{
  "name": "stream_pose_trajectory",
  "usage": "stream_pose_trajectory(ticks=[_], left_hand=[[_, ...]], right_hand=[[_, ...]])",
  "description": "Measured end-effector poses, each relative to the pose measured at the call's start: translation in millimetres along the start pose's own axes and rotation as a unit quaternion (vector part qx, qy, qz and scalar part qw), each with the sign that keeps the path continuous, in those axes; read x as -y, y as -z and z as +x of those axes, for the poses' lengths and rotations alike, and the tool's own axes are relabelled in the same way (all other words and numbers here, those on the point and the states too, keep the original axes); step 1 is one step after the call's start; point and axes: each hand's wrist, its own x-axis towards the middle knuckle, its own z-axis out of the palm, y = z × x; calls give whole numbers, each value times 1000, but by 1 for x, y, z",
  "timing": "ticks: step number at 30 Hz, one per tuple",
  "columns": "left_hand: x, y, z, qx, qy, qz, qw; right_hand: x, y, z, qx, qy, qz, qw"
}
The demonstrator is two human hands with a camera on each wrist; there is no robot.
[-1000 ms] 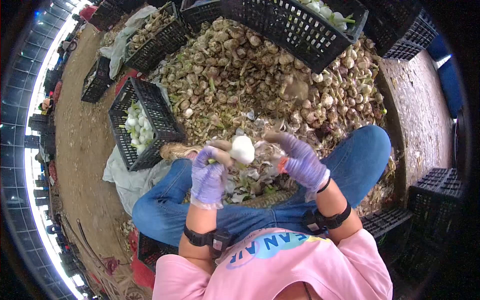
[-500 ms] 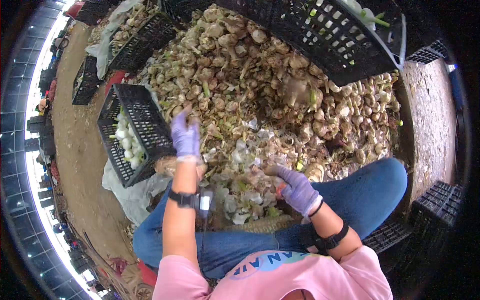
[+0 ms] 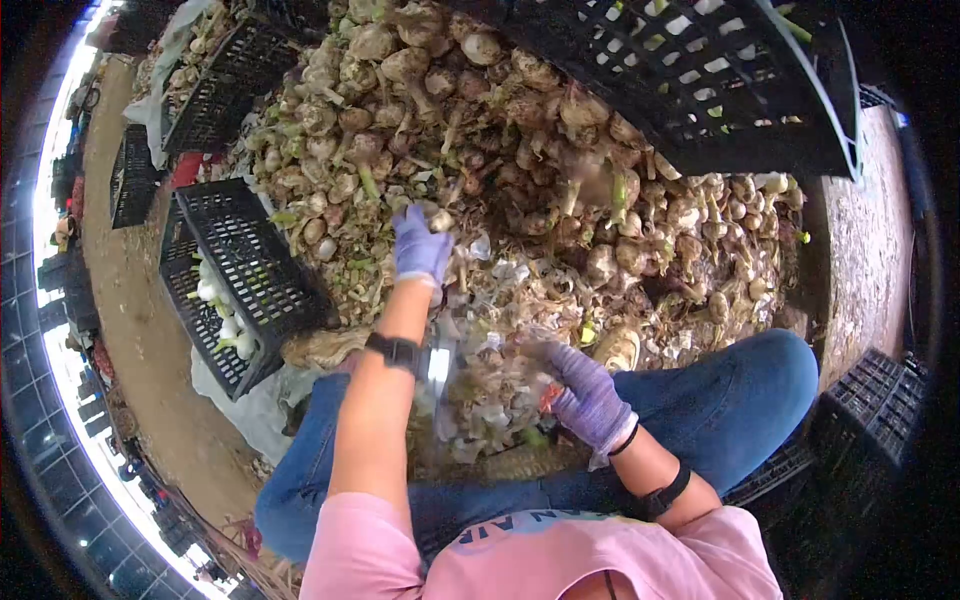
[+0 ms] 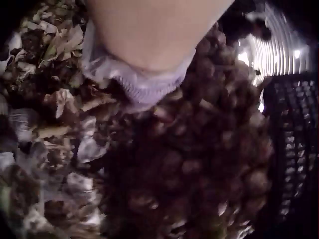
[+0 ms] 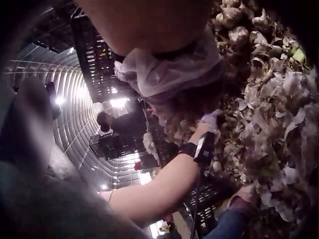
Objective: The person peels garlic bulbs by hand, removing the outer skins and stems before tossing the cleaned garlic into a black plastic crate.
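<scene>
Both hands wear purple knit gloves with dirt-brown fingertips. My left hand point(image 3: 420, 245) reaches over the heap of unpeeled garlic point(image 3: 470, 130) in the head view. A pale garlic bulb point(image 3: 440, 220) lies right at its fingers; the fingertips blend into the heap, and I cannot tell whether they grip it. The left wrist view shows only the glove's cuff point(image 4: 144, 84). My right hand point(image 3: 590, 395) hovers above loose garlic skins point(image 3: 490, 350) near the right knee. Its thumb and fingers stand apart, and a small orange-red piece point(image 3: 550, 397) shows at the thumb.
A black crate point(image 3: 255, 270) with white peeled garlic point(image 3: 225, 310) tilts at the left. Another large black crate point(image 3: 690, 100) stands over the heap at the upper right. The person's jean-clad legs point(image 3: 720, 390) bend around the skins. Stacked crates point(image 3: 880, 400) stand at the right.
A white peeled bulb was in the left hand a second ago; that hand then swung left beside the crate without it. Now it is back right, over the heap. The right hand stays near the knee.
</scene>
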Motion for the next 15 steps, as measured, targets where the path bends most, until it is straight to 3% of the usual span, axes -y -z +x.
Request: stream_pose_trajectory(ticks=[2,3,5,6,8,9,10,12,13,15], left_hand=[[17,7,-29,28,-63,-188,980],[10,13,-55,26,-67,-187,980],[-27,29,-122,126,-65,-360,922],[-36,36,-152,122,-87,-363,920],[-60,51,-206,112,-122,-366,916],[-75,58,-232,109,-133,-383,908],[-80,63,-252,106,-145,-399,899],[-69,68,-279,85,-149,-386,907],[-66,70,-290,74,-193,-312,927],[-64,75,-307,58,-239,-235,940]], right_hand=[[1,-3,-4,17,10,24,1000],[5,-5,-7,67,-9,-3,998],[23,-10,-11,157,-24,-88,983],[26,-18,-18,156,-21,-89,983],[27,-32,-28,74,-24,-137,988],[37,-31,-36,-23,91,-96,991],[40,-34,-38,-60,73,-34,995],[66,-27,-51,-58,138,93,984],[65,-31,-61,-40,94,234,967],[76,-37,-68,-18,77,292,953]])
